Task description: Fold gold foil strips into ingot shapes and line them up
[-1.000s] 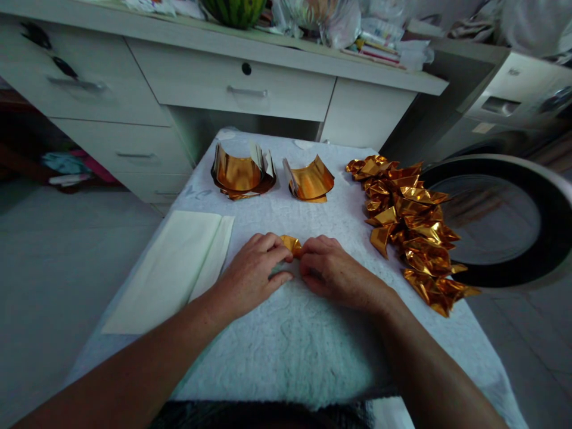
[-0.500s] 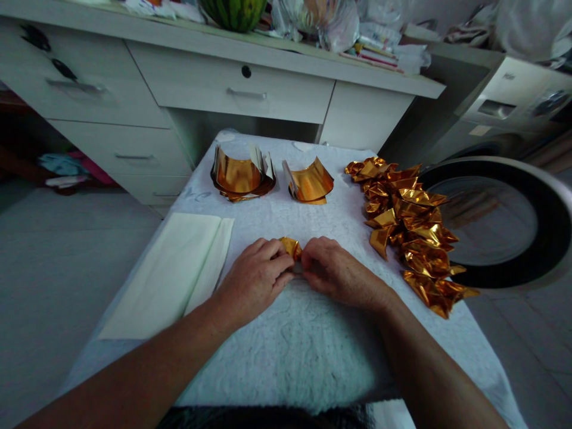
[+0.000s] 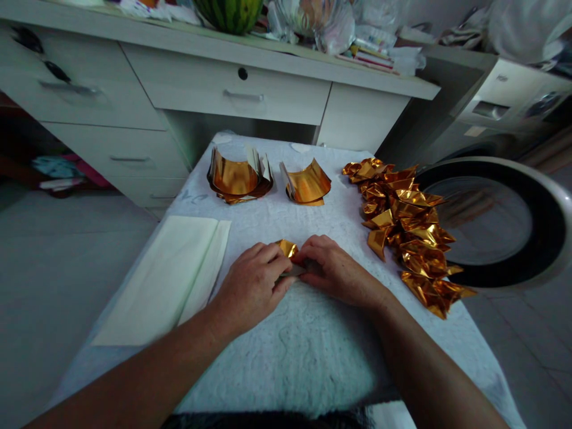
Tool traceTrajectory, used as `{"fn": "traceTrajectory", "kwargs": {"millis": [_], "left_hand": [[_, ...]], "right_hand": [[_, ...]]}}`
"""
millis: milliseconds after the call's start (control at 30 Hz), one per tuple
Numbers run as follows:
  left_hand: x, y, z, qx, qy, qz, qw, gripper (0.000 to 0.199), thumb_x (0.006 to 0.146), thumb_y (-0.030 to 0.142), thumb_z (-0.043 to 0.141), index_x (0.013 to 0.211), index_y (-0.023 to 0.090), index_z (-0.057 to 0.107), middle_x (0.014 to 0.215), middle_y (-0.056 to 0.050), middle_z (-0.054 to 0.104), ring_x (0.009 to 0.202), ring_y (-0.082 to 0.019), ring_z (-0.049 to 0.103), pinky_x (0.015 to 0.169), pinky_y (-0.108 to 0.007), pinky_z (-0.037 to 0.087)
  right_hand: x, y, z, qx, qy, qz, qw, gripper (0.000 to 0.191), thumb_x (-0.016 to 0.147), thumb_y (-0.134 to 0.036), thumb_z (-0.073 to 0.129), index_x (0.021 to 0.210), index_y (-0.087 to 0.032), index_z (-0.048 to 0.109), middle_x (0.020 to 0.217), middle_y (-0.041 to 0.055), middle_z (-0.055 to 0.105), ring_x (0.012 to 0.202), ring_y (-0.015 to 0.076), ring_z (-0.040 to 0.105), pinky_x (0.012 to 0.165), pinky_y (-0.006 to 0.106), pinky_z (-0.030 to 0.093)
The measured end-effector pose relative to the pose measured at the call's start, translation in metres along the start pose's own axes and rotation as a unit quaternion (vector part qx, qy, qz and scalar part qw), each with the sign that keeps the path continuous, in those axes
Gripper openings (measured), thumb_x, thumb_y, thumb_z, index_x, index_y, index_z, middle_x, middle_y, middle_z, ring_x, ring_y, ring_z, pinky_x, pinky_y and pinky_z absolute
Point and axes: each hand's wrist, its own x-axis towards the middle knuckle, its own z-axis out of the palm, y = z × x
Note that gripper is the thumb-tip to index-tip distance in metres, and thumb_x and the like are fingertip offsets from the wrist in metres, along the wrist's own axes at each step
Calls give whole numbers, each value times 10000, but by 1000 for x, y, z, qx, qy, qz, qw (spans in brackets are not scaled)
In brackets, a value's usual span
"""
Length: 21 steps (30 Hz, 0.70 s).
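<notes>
A small piece of gold foil paper [image 3: 287, 248] is pinched between my two hands at the middle of the cloth-covered table [image 3: 286, 357]. My left hand [image 3: 257, 283] has its fingers closed on the left side of the foil paper. From the right, my right hand [image 3: 333, 268] grips the other side, fingertips pressed together. Part of the piece is hidden by my fingers. Beyond the hands stand two curved stacks of gold sheets, a larger one [image 3: 235, 177] and a smaller one [image 3: 308, 183]. Folded gold pieces [image 3: 413, 229] lie heaped on the right.
Pale paper sheets [image 3: 156, 280] lie at the table's left. Behind are white drawers [image 3: 232, 89] under a counter with a watermelon [image 3: 230, 13] and plastic bags. A washing machine with its round door [image 3: 487, 220] open stands close on the right.
My right hand's fingers have moved in closer to the foil paper and my left hand. A pale edge of the piece now shows between the hands. The view has shifted slightly.
</notes>
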Motion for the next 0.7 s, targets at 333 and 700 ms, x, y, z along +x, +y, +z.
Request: {"fn": "traceTrajectory", "kwargs": {"millis": [333,700], "left_hand": [[2,3,2,-77,-3,-29,997,100,881,190,596,787,216,613,894,-20,599,893,-219,543,816,-409,462],[6,6,5,-78,-6,-75,994,52,855,216,633,804,215,626,882,-21,615,899,-241,550,807,-426,431]], "right_hand": [[0,2,-2,41,-2,2,999,141,861,-124,644,982,-195,647,970,41,638,934,185,548,868,329,409],[3,-1,3,42,17,23,999,109,859,-104,619,931,-179,649,930,37,644,881,174,551,845,333,406]]}}
